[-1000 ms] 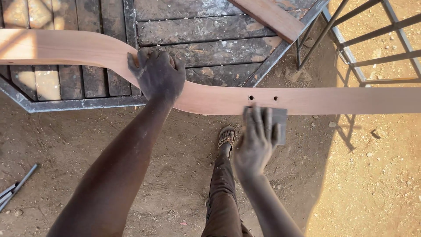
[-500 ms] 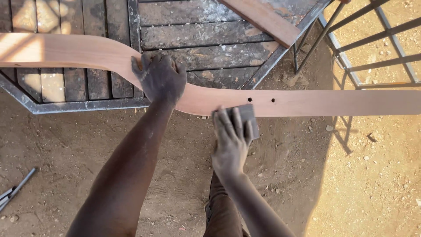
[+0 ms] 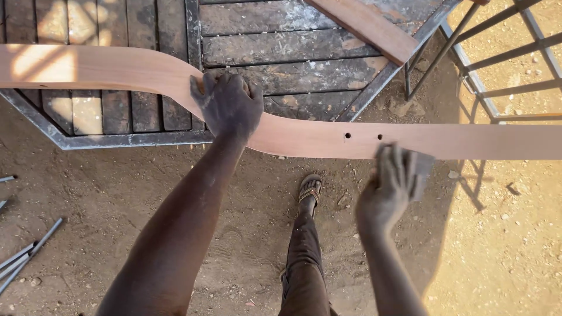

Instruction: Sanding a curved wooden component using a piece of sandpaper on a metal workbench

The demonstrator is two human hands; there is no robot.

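A long curved strip of reddish wood (image 3: 304,137) runs across the whole view, with two small holes near its middle. My left hand (image 3: 227,105) presses down flat on the strip at its bend, over the edge of a metal-framed plank table (image 3: 281,52). My right hand (image 3: 391,186) holds a grey piece of sandpaper (image 3: 420,171) against the strip's near edge, just right of the two holes. The sandpaper is partly hidden by my fingers.
A second wooden board (image 3: 369,26) lies slanted on the table's far right corner. A metal frame (image 3: 497,64) stands at the right. Thin metal rods (image 3: 23,254) lie on the dirt floor at the left. My leg and sandalled foot (image 3: 309,190) are below the strip.
My right hand with the sandpaper slid left along the strip's edge and has now moved back right, past the two holes. My left hand stays pressed at the bend.
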